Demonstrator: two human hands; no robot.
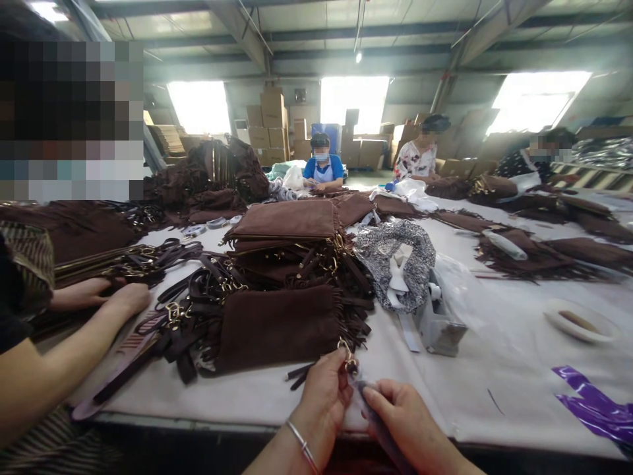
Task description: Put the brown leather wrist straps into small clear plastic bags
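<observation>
Small hardware, close work: from my remote seat I watch two bare hands meet at the near edge of a white-covered desk, with a gold clasp between them. Reading the clock from that clasp, my left grip sits at eight o'clock, thumb and fingers closed in a pinch on the metal. My right grip, toward four, is curled with its thumb pressed down on a dark strip, likely a strap, which slopes away at five. A blur where they meet keeps me from telling whether strip and clasp are joined.

A brown fringed pouch lies flat at ten o'clock, its near right corner just beside the clasp; I cannot tell if the two are linked. More pouches rise in a stack at eleven, while a grey metal box stands between two and three. A co-worker's hand rests between nine and ten.

I judge the step in hand to be bringing strip and clasp together or handling their joint. The next move, in my view, calls for a steady left pinch and small, careful turns from the right.
</observation>
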